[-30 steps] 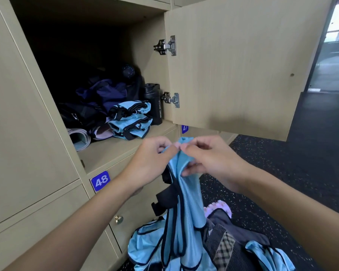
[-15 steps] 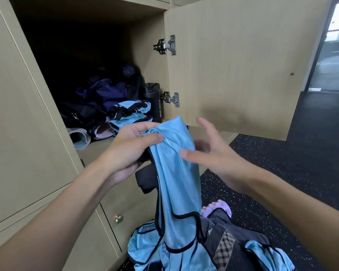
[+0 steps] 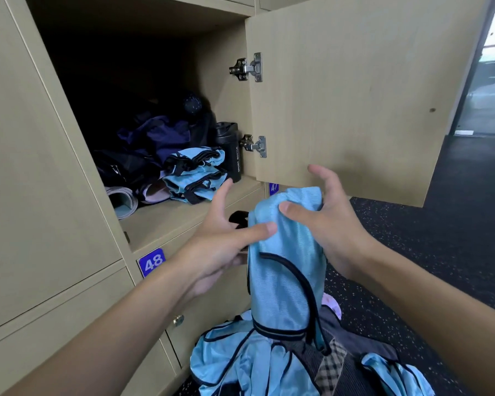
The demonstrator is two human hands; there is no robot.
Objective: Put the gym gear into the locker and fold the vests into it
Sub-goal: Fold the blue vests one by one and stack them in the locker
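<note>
Speckled black gym floor runs off beyond the right grip toward a glass doorway. Between my two grips hangs a light-blue vest with black trim, doubled over at the top. The right grip pinches that fold, thumb on the front and fingers curled behind. The left grip clamps the cloth's near edge under its thumb, index finger sticking out straight; its other fingers are hidden behind the fabric.

The vest's hem reaches down into a heap of blue vests below both grips. The heap is mixed with a plaid piece I cannot identify and is cut off by the frame's bottom edge.

Up and forward of the left grip, the open locker holds a stack of folded vests, with a black sport bottle just beside it on the hinge side. It also holds a rolled mat and dark clothing lost in shadow behind. A strip of shelf board shows in front of the stack. The locker door stands swung out above the right grip, its lower edge close over the fingers.
</note>
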